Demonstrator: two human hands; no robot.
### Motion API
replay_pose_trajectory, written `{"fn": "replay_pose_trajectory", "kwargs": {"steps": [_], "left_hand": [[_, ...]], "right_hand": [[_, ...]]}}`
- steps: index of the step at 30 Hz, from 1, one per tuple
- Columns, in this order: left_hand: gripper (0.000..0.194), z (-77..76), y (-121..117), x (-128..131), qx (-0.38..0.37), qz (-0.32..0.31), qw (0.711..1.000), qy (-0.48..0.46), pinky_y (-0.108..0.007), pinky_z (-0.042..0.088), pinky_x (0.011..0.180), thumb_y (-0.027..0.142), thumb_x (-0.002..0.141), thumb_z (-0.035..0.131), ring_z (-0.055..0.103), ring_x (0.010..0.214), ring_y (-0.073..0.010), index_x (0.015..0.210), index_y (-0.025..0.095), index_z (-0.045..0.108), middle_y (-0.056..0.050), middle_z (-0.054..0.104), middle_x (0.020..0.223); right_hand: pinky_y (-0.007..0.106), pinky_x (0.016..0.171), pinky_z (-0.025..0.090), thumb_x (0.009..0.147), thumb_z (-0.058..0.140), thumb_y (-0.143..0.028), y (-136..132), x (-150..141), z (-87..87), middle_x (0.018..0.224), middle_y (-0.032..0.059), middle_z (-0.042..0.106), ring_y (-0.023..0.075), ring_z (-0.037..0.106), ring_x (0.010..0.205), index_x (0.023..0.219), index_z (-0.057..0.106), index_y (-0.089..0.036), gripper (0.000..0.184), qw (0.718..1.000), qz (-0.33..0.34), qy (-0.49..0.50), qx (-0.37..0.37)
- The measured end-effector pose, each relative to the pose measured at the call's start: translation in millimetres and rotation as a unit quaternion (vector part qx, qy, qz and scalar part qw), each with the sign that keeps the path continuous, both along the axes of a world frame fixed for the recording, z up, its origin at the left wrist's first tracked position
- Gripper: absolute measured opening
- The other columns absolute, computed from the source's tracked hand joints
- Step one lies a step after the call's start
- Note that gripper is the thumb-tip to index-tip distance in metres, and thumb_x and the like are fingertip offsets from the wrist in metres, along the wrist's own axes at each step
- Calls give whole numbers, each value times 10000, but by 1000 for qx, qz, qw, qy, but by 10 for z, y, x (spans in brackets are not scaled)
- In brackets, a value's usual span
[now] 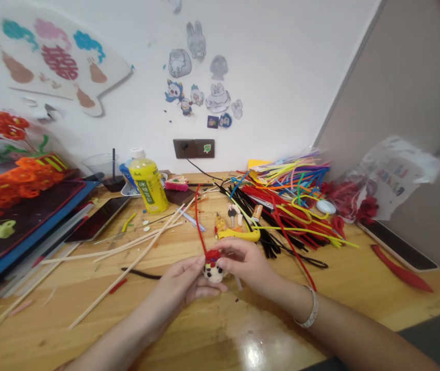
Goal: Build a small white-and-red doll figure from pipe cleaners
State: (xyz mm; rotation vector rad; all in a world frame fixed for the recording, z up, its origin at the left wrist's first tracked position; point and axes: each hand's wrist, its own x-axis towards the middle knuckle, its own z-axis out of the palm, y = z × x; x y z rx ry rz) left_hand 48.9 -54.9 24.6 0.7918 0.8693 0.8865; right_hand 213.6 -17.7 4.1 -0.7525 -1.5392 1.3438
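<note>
From the head camera, the left hand (177, 282) and the right hand (247, 262) meet low in the middle of the view, above the wooden tabletop (192, 335). Between them they hold a small fuzzy figure (213, 272), which has a white, black-spotted head under a red cap. The left hand's grip is closed against the figure from the near left side, and the right hand's grip is pinched together on the red top.

A red pipe cleaner (198, 216) rises from the figure and points away from the person, leaning slightly left. Its long axis runs almost straight ahead across the tabletop.

That long stem is the likely trouble spot: it could snag on the loose wooden sticks (135, 247) to the left or on the heap of colored pipe cleaners (289, 206) to the right. A hard squeeze could dent the soft figure or loosen the stem, while a slack grip could drop the figure onto the wood. The silver bracelet (308, 307) on the right wrist could also catch a stray wire.

Farther back stand a yellow bottle (148, 185) and a yellow plastic piece (239, 235), with orange pipe-cleaner flowers (7, 175) at the far left.
</note>
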Motion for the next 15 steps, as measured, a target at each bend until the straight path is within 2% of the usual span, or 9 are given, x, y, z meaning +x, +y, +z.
{"fn": "replay_pose_trajectory", "kwargs": {"steps": [6, 15], "left_hand": [[349, -7, 12, -1, -8, 7, 1000, -1, -300, 518, 694, 407, 688, 719, 694, 697, -211, 895, 130, 680, -64, 714, 811], [321, -6, -10, -6, 2, -5, 1000, 12, -299, 509, 694, 393, 740, 673, 673, 687, -186, 896, 113, 667, -78, 705, 816]], "right_hand": [[305, 727, 519, 774, 628, -355, 23, 30, -12, 872, 46, 684, 156, 633, 789, 959, 687, -203, 246, 1000, 18, -10, 15], [297, 729, 520, 773, 633, -318, 29, 16, -26, 888, 50, 685, 153, 636, 797, 936, 697, -202, 210, 999, 19, -4, 28]]}}
